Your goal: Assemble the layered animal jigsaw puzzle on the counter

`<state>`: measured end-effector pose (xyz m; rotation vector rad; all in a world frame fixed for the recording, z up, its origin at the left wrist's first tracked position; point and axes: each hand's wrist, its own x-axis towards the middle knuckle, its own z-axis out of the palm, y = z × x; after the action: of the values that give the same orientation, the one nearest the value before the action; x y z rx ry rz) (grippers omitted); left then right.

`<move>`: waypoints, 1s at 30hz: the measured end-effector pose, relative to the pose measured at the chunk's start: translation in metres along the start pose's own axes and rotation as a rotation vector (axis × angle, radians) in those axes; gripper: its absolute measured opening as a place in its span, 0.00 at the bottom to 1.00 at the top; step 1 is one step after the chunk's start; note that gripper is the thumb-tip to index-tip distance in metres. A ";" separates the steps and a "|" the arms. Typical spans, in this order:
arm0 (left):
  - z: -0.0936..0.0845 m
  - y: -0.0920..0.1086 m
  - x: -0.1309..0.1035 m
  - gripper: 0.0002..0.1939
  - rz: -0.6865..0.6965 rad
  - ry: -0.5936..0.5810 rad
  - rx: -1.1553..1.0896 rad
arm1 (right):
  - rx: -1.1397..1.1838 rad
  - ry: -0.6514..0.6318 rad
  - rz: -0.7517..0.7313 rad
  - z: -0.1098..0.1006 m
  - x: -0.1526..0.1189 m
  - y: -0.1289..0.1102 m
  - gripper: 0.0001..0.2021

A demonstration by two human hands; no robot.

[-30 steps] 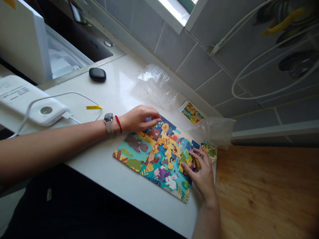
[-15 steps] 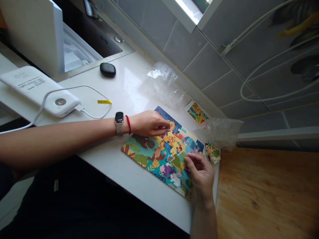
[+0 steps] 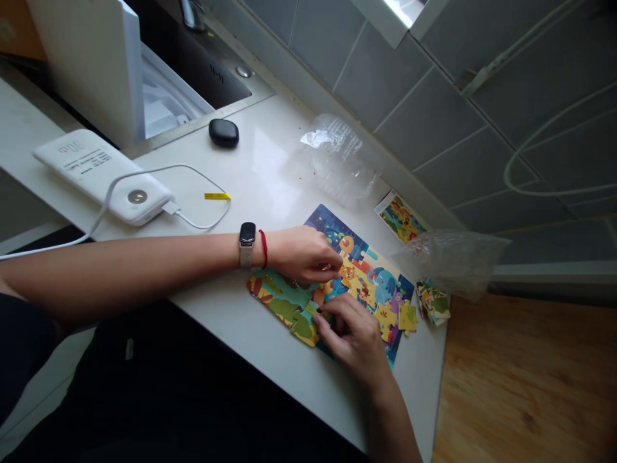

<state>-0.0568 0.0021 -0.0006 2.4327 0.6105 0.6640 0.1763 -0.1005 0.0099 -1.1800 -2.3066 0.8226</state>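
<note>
A colourful animal jigsaw puzzle [image 3: 284, 302] lies on the white counter, partly covered by both hands. My left hand [image 3: 308, 254] rests over its upper left part with the fingers curled in; whatever they may hold is hidden. With thumb and forefinger, my right hand [image 3: 354, 331] grips a green and yellow puzzle piece [image 3: 305, 323] at the near left edge of the picture. That piece lies against the board, slightly out of line with the edge. A loose yellow-green piece [image 3: 407, 318] sits at the right border, beside a pile of pieces [image 3: 434, 302].
Behind the puzzle are a picture card [image 3: 399, 217] and clear plastic bags [image 3: 340, 157] [image 3: 453, 260]. On the left lie a white power bank [image 3: 103, 177] with a cable and a black case [image 3: 223, 133]. A white box [image 3: 89, 71] stands by the sink [image 3: 212, 71].
My right hand has moved left across the puzzle with the green piece, bringing it down to the near left edge. My left hand stays curled on the puzzle. The view has shifted slightly.
</note>
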 end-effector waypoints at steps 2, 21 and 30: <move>-0.001 0.001 0.000 0.14 0.006 -0.029 -0.008 | -0.006 0.013 0.020 0.001 -0.001 0.000 0.01; 0.002 -0.006 -0.001 0.08 0.004 -0.023 -0.081 | -0.125 -0.042 -0.211 0.002 -0.003 -0.012 0.11; 0.001 -0.005 -0.001 0.06 -0.016 -0.063 -0.045 | -0.170 -0.041 -0.201 0.003 -0.003 -0.012 0.12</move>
<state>-0.0586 0.0049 -0.0043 2.3948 0.5833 0.5853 0.1691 -0.1101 0.0156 -0.9846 -2.5197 0.5939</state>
